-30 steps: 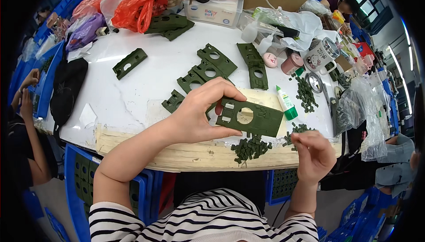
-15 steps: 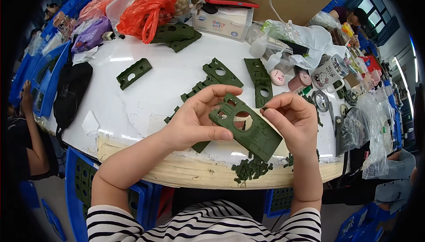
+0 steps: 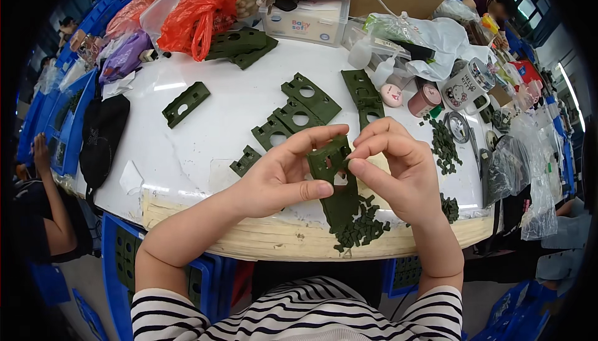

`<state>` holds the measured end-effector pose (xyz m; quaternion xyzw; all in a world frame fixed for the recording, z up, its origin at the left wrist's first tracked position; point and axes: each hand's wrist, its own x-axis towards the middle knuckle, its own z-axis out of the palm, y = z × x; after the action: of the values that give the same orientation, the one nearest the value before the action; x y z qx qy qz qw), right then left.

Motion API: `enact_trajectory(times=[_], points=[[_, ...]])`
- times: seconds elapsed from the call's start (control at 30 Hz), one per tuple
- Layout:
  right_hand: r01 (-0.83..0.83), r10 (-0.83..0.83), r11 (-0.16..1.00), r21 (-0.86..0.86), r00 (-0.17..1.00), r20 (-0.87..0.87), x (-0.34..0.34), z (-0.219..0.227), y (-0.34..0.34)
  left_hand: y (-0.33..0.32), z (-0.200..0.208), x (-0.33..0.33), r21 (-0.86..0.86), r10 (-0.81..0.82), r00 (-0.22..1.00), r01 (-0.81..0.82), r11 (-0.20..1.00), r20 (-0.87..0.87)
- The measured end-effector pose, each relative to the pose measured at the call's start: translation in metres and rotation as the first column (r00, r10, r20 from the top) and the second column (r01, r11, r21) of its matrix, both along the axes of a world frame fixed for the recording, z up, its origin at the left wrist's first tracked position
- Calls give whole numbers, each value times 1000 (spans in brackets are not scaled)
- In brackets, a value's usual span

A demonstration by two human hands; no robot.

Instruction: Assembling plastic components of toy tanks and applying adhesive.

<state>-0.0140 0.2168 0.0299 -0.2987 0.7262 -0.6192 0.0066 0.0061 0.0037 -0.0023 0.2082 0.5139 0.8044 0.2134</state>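
Observation:
My left hand (image 3: 280, 176) grips a dark green moulded plastic plate (image 3: 339, 210) with a large round hole, holding it tilted above the table's front edge. At the plate's upper end, my right hand (image 3: 398, 169) has thumb and forefinger pinched on a small dark piece, mostly hidden by the fingertips. Below the plate lies a heap of small dark green plastic pieces (image 3: 361, 229). Beyond my hands are similar green plates with round holes (image 3: 314, 104), and another such plate (image 3: 187, 104) lies apart at the left.
More small pieces (image 3: 445, 148) lie at the right, near a roll of clear tape (image 3: 458, 128) and a white mug (image 3: 464, 88). Red plastic bags (image 3: 202, 14) and a clear box (image 3: 305, 23) stand at the back. A black cap (image 3: 103, 135) lies at the left edge.
The plate has turned from lying slantwise to a steeper, more upright angle. My right hand has moved left, bringing its pinched fingertips to the plate's upper end.

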Motion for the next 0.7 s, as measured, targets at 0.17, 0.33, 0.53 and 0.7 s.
enact_trajectory(times=[0.17,0.33,0.53,0.7], points=[[81,-81,997,11,996,24,6,-5,-8,0,1,3,-14,0,1000,0,1000,13],[106,-106,994,3,988,110,8,-4,-7,2,0,2,17,3,999,-4,1000,35],[121,-120,993,-5,989,85,11,-6,-10,0,0,3,-24,27,1000,-27,999,15],[141,-142,989,42,990,6,15,-9,-15,1,-6,1,-42,55,998,-56,998,-30]])
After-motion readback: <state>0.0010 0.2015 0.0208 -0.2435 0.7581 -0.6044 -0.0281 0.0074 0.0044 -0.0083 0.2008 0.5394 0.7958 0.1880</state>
